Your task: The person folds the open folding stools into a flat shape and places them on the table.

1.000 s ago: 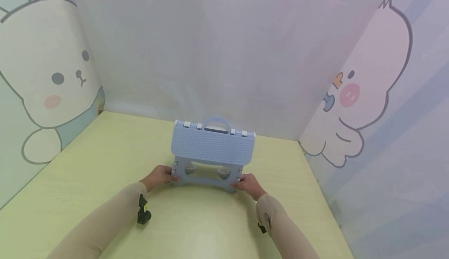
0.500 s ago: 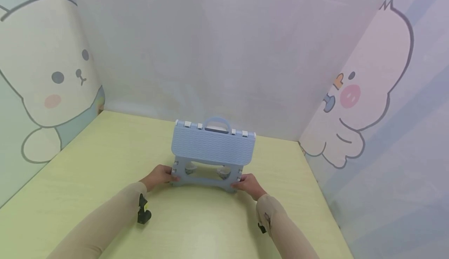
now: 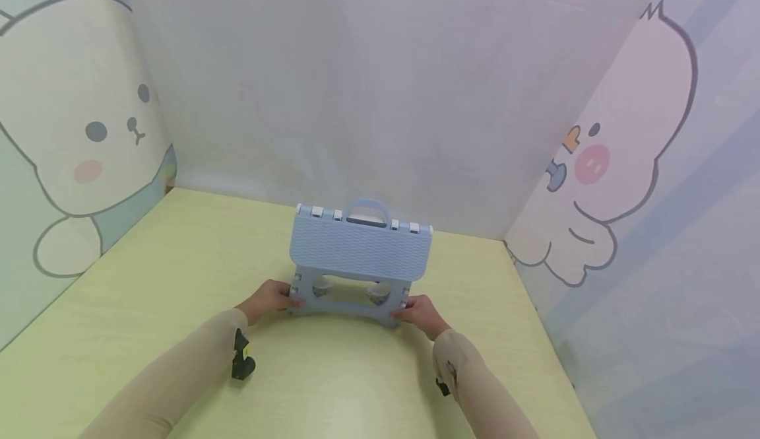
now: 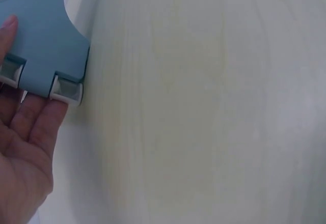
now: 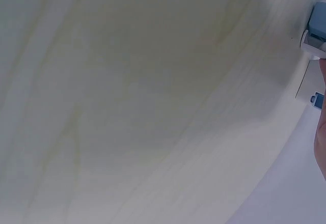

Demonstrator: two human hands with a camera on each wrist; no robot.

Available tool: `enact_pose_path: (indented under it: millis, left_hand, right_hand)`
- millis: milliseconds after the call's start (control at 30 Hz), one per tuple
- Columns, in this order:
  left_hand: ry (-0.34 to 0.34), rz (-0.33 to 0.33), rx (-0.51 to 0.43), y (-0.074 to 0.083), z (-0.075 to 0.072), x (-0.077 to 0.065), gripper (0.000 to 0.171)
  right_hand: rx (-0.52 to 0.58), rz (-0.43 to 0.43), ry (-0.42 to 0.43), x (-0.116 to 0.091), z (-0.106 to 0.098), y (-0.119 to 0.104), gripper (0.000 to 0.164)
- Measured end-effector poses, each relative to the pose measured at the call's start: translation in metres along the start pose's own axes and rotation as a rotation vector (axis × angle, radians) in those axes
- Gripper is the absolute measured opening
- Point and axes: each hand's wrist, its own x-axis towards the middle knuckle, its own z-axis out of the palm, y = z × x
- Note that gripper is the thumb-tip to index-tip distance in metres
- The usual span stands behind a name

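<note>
Clearly, in the head view, a blue folding stool (image 3: 361, 247) is stood on the yellow tabletop (image 3: 344, 373), its lower leg panel (image 3: 347, 307) gripped at either side by the left hand (image 3: 270, 298) and right hand (image 3: 423, 313). Only from the left wrist are the thumb (image 4: 7, 34) and fingers (image 4: 48, 124) seen parted around white hinges (image 4: 67, 89); from the right wrist, finger spread cannot be told.

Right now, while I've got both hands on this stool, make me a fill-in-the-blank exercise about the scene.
1. The stool is light ____ in colour.
2. The left hand grips the stool's left side, and the right hand grips its ____ side.
3. The handle is at the ____ (top/bottom) of the stool.
4. In the head view, the table looks pale ____.

Missing words: blue; right; top; yellow.
</note>
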Motion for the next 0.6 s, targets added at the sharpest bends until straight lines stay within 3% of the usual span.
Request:
enact_pose_path:
  millis: [300,500,600]
  left_hand:
    - [-0.003,0.012,0.001,0.0,-0.001,0.0,0.033]
    - [-0.002,-0.001,0.012,0.0,-0.001,0.0,0.033]
    - [-0.003,-0.003,0.018,0.001,-0.001,0.0,0.032]
  right_hand:
    - [-0.021,-0.019,-0.005,-0.021,0.0,-0.037,0.021]
    - [-0.014,-0.023,-0.013,-0.019,0.0,-0.035,0.02]
    - [-0.011,-0.019,-0.007,-0.01,0.0,-0.019,0.02]
